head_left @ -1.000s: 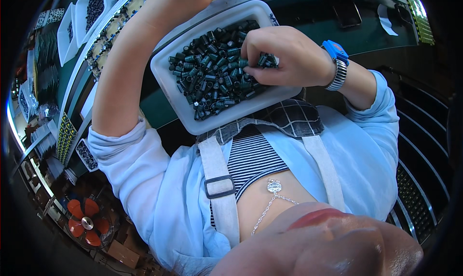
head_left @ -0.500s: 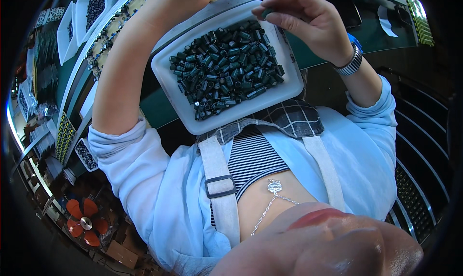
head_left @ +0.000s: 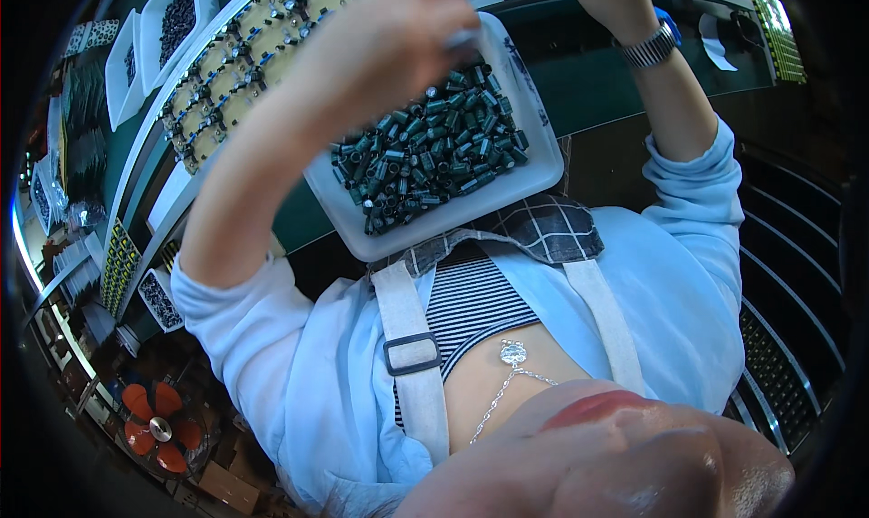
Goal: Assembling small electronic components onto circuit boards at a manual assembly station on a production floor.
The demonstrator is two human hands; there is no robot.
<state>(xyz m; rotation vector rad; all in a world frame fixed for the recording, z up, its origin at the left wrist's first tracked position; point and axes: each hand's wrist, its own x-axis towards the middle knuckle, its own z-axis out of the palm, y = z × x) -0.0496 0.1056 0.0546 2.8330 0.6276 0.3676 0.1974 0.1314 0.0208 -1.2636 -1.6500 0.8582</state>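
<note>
green cylinders (head_left: 444,147) heaped in white tray (head_left: 541,152); left hand (head_left: 398,52) now swung over it, blurred, right hand (head_left: 611,2) shifted up, fingers cut off; can't tell either grip; picking looks paused.

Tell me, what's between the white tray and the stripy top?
A dark checked cloth lies between the white tray and the stripy top, as the head view shows.

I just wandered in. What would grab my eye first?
First, the white tray at upper middle, heaped with dark green cylinders. Next, the person's blurred left hand, covering the tray's upper-left part from this view. Then the orange-bladed fan, bright against the dim lower-left corner.
</note>
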